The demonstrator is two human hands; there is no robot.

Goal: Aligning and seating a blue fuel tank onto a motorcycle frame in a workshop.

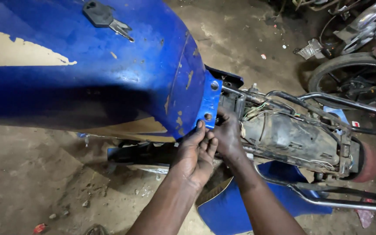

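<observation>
A big blue motorcycle fuel tank (88, 74) with chipped paint fills the upper left. A black key (103, 17) lies on top of it. At the tank's rear end is a blue mounting bracket (209, 102) with two holes. My left hand (194, 154) presses its fingertips on the bracket's lower edge. My right hand (228, 135) reaches just behind the bracket, fingers curled against the bare motorcycle frame (292, 130). What the right fingers hold is hidden.
The seat is off, so wires and a dusty black box (283, 135) show. A blue side panel (240, 204) sits below my arms. Another motorcycle's wheel (349, 78) stands at the upper right. Dirt floor (31, 182) lies all around.
</observation>
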